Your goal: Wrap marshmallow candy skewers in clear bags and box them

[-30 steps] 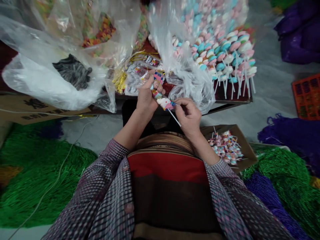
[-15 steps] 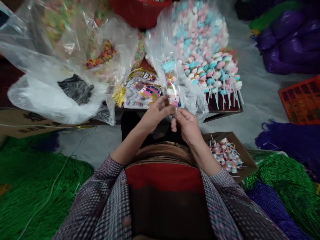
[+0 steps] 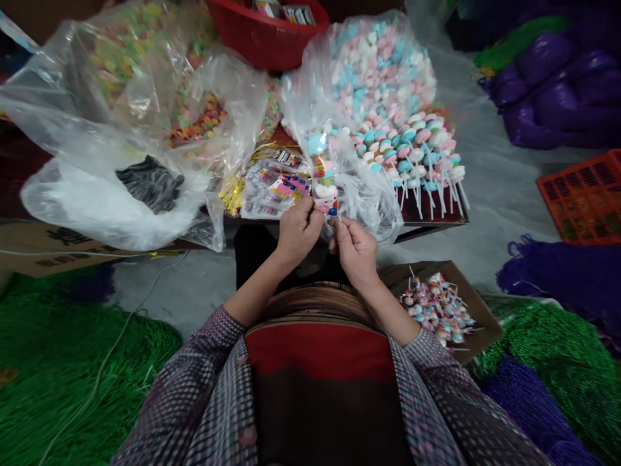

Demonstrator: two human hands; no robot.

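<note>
Gap between torso point(image 3: 323, 388) and front edge of table point(image 3: 412, 212) leaves wrists room. Carton point(image 3: 475, 301) low at right. Hands parted slightly since half second ago: right hand point(image 3: 358, 249) clamped, thumb to forefinger, on base of wrapped lollipop point(image 3: 324, 189); left hand point(image 3: 299, 228) curled closed beside wrapper, hold unclear. Lollipop points away over table, clear bag point(image 3: 371, 207) just right.

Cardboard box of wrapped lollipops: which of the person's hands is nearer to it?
Right. In the picture, the right hand is above and left of the box; the left hand is farther left.
</note>
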